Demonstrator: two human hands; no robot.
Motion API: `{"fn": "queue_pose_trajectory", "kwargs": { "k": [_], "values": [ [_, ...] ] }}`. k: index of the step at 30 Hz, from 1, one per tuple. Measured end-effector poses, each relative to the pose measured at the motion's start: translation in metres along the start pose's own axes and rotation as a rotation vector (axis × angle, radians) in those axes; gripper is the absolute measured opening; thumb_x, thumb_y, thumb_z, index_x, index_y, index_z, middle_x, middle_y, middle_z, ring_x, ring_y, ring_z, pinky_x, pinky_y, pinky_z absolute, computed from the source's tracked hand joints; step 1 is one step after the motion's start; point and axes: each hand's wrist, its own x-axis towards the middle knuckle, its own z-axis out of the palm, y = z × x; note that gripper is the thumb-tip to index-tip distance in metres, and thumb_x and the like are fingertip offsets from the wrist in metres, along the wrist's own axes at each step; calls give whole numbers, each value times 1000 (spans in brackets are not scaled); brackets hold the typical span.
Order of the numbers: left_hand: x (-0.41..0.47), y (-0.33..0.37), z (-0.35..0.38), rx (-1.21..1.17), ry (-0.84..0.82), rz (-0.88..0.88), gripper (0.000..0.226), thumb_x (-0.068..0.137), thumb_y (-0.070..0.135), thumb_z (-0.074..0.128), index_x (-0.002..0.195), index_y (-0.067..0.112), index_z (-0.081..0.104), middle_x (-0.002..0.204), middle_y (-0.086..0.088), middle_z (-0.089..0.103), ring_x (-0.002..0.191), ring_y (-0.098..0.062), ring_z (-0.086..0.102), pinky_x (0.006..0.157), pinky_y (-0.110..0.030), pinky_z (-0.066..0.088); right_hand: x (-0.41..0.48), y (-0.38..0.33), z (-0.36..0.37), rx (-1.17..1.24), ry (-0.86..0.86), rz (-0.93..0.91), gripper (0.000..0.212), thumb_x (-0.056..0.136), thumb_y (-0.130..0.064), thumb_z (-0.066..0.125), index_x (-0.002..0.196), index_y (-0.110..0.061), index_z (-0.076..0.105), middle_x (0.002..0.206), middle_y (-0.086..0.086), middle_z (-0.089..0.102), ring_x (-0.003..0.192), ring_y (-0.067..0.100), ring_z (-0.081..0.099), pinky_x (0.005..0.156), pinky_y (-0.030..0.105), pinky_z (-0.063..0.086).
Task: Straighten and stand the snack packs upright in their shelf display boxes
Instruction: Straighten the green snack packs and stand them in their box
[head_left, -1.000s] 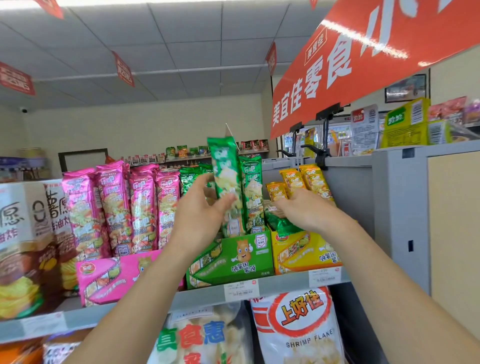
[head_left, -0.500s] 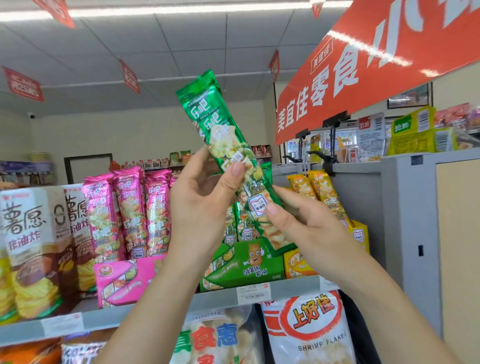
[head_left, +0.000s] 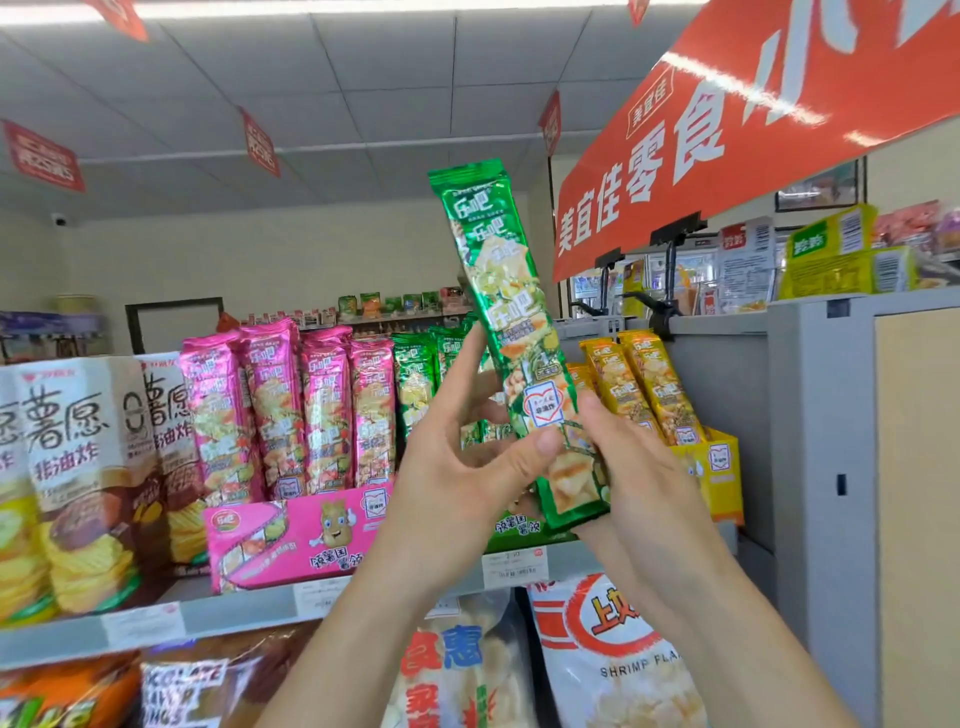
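A long green snack pack (head_left: 506, 312) is held up in front of the shelf, nearly upright with its top leaning left. My left hand (head_left: 457, 467) pinches its lower part, thumb across the front. My right hand (head_left: 639, 473) grips its bottom end from the right. Behind the hands, green packs (head_left: 415, 379) stand in the green display box (head_left: 514, 532), which is mostly hidden. Pink packs (head_left: 291, 410) stand upright in the pink display box (head_left: 291, 540) to the left. Yellow packs (head_left: 644, 384) lean left in the yellow box (head_left: 719, 467) to the right.
Large potato chip bags (head_left: 67, 467) fill the shelf's left end. The grey shelf edge (head_left: 208, 618) carries price tags. Below hang a shrimp flakes bag (head_left: 613, 654) and other bags. A grey cabinet (head_left: 857, 467) stands at the right under a red sign (head_left: 753, 119).
The green pack was lifted out of its box and raised. Since half a second ago it has turned more upright, and both hands have shifted to its lower end.
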Motion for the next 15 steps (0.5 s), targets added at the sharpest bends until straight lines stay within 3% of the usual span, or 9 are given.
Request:
{"fn": "queue_pose_trajectory", "kwargs": {
  "k": [2, 4, 6, 8, 9, 11, 13, 15],
  "values": [
    [-1, -1, 1, -3, 32, -19, 77, 79, 30, 72, 148, 30, 38, 135, 2, 56, 112, -9, 56, 92, -35, 55, -2, -2, -1, 78, -16, 26, 26, 95, -30, 54, 106, -21, 75, 109, 8, 74, 100, 22, 71, 73, 40, 59],
    [-1, -1, 1, -23, 47, -18, 62, 80, 28, 69, 138, 32, 51, 126, -2, 60, 101, -12, 57, 85, -29, 56, -4, -3, -1, 59, -55, -4, 24, 89, -28, 56, 104, -30, 76, 107, 3, 74, 98, 18, 72, 70, 33, 59],
    [0, 2, 1, -52, 40, -28, 44, 82, 34, 67, 126, 33, 60, 117, -6, 65, 105, -19, 62, 87, -35, 55, -5, -2, -1, -42, -80, -72, 26, 83, -31, 59, 100, -39, 76, 109, -4, 74, 101, 14, 70, 78, 32, 57],
    [3, 5, 2, -92, 86, -32, 55, 77, 45, 69, 128, 26, 59, 116, -1, 67, 105, -17, 65, 81, -34, 56, -5, 1, -2, -227, -53, -193, 25, 83, -32, 60, 101, -41, 75, 112, -14, 72, 109, 7, 66, 92, 32, 52],
    [5, 6, 2, -87, 133, -27, 63, 73, 48, 72, 129, 21, 59, 113, 2, 68, 98, -13, 67, 74, -29, 56, -6, 2, -2, -305, -34, -260, 24, 84, -31, 60, 101, -41, 73, 110, -19, 71, 109, 2, 64, 92, 25, 51],
    [8, 8, 3, -80, 174, 11, 48, 78, 43, 77, 116, 15, 65, 95, 9, 69, 83, -7, 68, 65, -21, 54, -7, 3, -2, -414, -31, -352, 23, 85, -30, 60, 102, -44, 67, 105, -27, 70, 105, -5, 64, 85, 11, 48],
    [8, 6, 3, -118, 159, 24, 24, 82, 33, 71, 100, 18, 70, 85, 6, 70, 77, -7, 69, 61, -20, 54, -8, 3, -3, -466, -44, -367, 22, 85, -33, 61, 104, -44, 67, 105, -23, 71, 102, -1, 66, 82, 12, 50],
    [7, 4, 2, -172, 145, 7, 18, 83, 31, 70, 94, 17, 71, 88, -7, 70, 79, -13, 71, 65, -23, 55, -9, 1, -5, -434, -31, -301, 25, 82, -39, 65, 106, -41, 68, 104, -15, 73, 98, 7, 69, 80, 22, 56]
  ]
}}
